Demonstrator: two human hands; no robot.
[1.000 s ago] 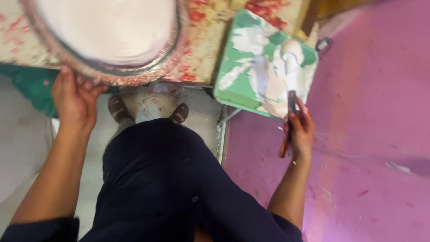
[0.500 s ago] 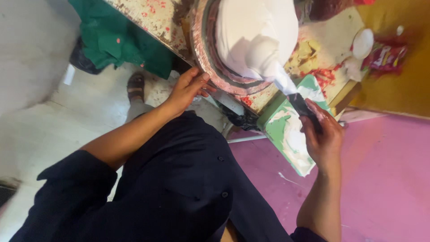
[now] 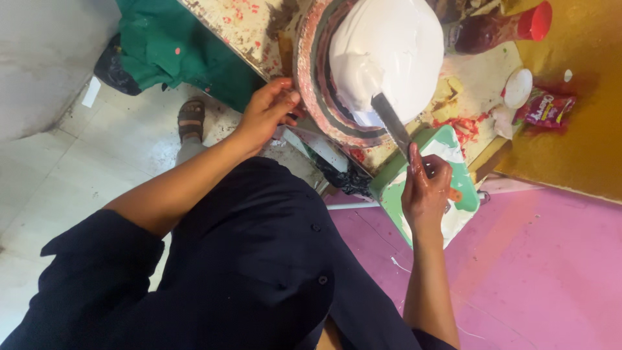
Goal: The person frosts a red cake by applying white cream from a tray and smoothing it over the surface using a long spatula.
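Observation:
A round cake coated in white cream (image 3: 395,52) sits on a ringed turntable (image 3: 312,84) atop a stained table (image 3: 246,26). My right hand (image 3: 424,191) grips a flat metal spatula (image 3: 391,120) whose blade lies against the near side of the cake's cream. My left hand (image 3: 269,113) rests with its fingers on the turntable's rim, to the left of the cake.
A green tray smeared with cream (image 3: 447,188) stands below the table edge by my right hand. A dark red bottle with a red cap (image 3: 499,29), a small white lid (image 3: 518,87) and a red wrapper (image 3: 547,110) lie at the upper right. Green cloth (image 3: 175,45) hangs at the left.
The view has swung and closed in on the cake. My right hand brought the spatula from the green tray up to the cake's side. My left hand stays on the turntable rim.

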